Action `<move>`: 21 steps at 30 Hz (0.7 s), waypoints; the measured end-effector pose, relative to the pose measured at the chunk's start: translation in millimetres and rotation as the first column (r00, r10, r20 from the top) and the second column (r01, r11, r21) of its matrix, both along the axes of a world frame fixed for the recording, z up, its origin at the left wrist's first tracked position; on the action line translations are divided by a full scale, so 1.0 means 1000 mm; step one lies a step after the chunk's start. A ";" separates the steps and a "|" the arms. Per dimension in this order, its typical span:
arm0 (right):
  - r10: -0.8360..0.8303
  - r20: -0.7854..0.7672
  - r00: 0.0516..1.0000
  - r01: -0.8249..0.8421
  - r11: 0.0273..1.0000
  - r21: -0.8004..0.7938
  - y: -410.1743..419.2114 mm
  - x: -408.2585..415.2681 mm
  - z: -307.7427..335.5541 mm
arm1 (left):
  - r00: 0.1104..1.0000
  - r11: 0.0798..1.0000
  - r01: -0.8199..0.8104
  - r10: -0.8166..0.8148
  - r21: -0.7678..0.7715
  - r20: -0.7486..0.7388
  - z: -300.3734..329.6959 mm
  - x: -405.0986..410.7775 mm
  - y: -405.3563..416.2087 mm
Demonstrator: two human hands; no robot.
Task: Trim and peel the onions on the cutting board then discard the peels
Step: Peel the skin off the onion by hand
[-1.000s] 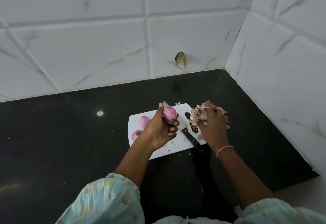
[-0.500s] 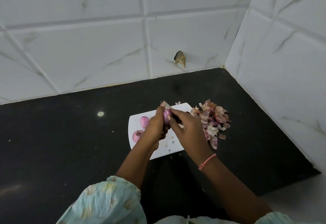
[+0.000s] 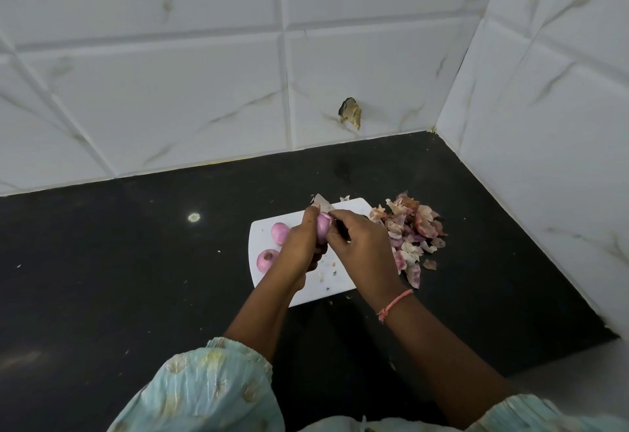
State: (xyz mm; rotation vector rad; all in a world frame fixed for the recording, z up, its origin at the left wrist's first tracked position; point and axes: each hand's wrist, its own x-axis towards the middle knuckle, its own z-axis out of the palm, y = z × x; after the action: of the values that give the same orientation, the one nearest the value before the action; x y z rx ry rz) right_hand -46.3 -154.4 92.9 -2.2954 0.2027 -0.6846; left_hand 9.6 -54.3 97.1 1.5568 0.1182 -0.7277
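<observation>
Back from the papery pink peel pile (image 3: 410, 235) beside the white plastic cutting board (image 3: 258, 237), the right hand (image 3: 360, 244) grips a knife (image 3: 323, 205) against the small, slippery, firm purple onion (image 3: 323, 225) clasped round its middle by the left hand (image 3: 301, 244).

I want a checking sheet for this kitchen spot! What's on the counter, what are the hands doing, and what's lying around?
Surface: black stone counter holding a white plastic cutting board.
Job's things: two peeled pink onions on the board's left part; a third pink onion held above the board.
Clutter: heap of dry pink-brown onion peels on the counter beside the board's right edge; small scraps on the board.
Grips: left hand holds the third onion; right hand pinches at its top, with something dark in it, too hidden to name.
Cables: nothing seen.
Surroundings: white marble-look wall tiles, one with a chipped hole.
</observation>
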 end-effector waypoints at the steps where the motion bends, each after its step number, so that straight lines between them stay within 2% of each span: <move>1: 0.002 -0.010 1.000 -0.002 1.000 0.007 -0.002 0.001 0.000 | 1.000 1.000 -0.002 0.002 -0.014 0.000 -0.001 0.001 0.001; 6: -0.049 0.022 0.999 0.044 0.985 0.168 -0.012 0.007 0.007 | 0.997 0.999 0.044 -0.042 -0.021 0.058 0.001 0.004 0.003; 10: -0.003 0.004 1.000 0.002 0.975 0.223 -0.014 0.008 0.017 | 0.982 0.960 0.149 -0.172 -0.239 -0.075 0.009 0.011 0.006; 13: 0.080 -0.059 0.995 -0.059 0.954 0.295 -0.010 0.006 0.016 | 0.981 0.941 0.121 -0.162 -0.315 -0.109 0.007 0.013 0.005; 17: 0.025 -0.048 0.999 -0.013 0.968 0.249 -0.011 0.003 0.012 | 0.987 0.945 0.080 -0.119 -0.318 -0.106 0.000 0.010 0.004; 21: 0.015 0.003 1.000 -0.015 0.999 0.049 -0.011 0.002 0.012 | 0.978 0.950 0.129 -0.169 -0.286 -0.121 0.001 0.009 0.006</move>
State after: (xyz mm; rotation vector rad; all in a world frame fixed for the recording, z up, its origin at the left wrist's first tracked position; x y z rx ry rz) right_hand -44.8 -165.3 104.8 -2.2470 0.1983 -0.6678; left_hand 18.5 -48.7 97.7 1.2544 0.0034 -0.9356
